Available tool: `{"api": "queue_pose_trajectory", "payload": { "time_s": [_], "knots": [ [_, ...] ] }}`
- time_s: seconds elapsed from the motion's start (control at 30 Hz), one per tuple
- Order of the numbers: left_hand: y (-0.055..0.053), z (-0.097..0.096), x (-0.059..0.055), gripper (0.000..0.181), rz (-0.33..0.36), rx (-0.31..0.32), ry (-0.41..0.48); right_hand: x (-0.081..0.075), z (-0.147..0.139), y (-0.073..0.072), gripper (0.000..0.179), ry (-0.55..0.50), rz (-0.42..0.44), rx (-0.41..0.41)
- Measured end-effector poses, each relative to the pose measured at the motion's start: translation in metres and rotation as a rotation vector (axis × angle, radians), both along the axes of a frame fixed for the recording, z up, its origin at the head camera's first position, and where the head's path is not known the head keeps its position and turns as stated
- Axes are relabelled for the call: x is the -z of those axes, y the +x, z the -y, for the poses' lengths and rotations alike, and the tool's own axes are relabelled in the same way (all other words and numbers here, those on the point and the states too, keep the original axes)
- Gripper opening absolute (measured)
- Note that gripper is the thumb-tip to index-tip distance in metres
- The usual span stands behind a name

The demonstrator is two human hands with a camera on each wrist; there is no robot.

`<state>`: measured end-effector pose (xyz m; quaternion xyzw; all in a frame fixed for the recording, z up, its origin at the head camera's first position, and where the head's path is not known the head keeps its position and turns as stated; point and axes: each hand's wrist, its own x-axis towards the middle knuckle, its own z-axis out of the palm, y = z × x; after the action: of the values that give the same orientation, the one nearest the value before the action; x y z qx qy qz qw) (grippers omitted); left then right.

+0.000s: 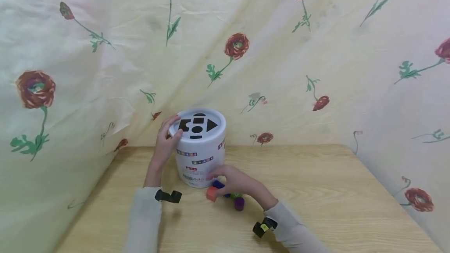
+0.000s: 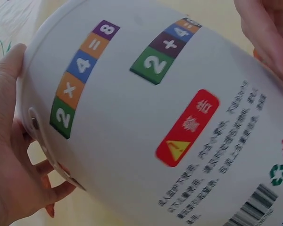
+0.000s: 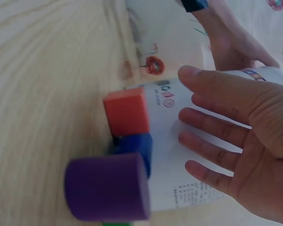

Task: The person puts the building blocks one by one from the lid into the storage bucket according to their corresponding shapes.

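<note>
A white shape-sorter bucket stands upright on the table, its lid cut with several black shape holes. My left hand grips the lid's left rim; the left wrist view shows its fingers curled about the bucket's side beside the handle. Low in front of the bucket, my right hand hovers over several blocks with relaxed, spread fingers and holds nothing. Those blocks are an orange-red cube, a blue block, a purple cylinder and a green block, partly hidden.
The light wooden table extends to both sides of the bucket. A cream cloth printed with red flowers hangs behind the table and along its sides. Black wrist cameras sit on both sleeves.
</note>
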<state>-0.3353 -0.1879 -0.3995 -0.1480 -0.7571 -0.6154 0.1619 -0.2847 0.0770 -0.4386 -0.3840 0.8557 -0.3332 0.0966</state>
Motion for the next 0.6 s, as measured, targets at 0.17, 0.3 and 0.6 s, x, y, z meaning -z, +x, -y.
{"api": "queue_pose_trajectory", "payload": {
  "time_s": [0.17,0.3,0.6],
  "knots": [
    [0.001,-0.001,0.001,0.058,0.007,0.007,0.016,0.006,0.006,0.002,0.039,0.029,-0.023,-0.021],
    [0.001,-0.002,-0.001,0.059,0.022,0.005,0.001,0.01,0.007,0.001,0.039,0.064,-0.046,-0.024],
    [0.003,-0.002,-0.001,0.055,0.005,-0.008,-0.003,0.014,0.009,0.001,0.039,0.123,-0.086,-0.009]
  ]
}}
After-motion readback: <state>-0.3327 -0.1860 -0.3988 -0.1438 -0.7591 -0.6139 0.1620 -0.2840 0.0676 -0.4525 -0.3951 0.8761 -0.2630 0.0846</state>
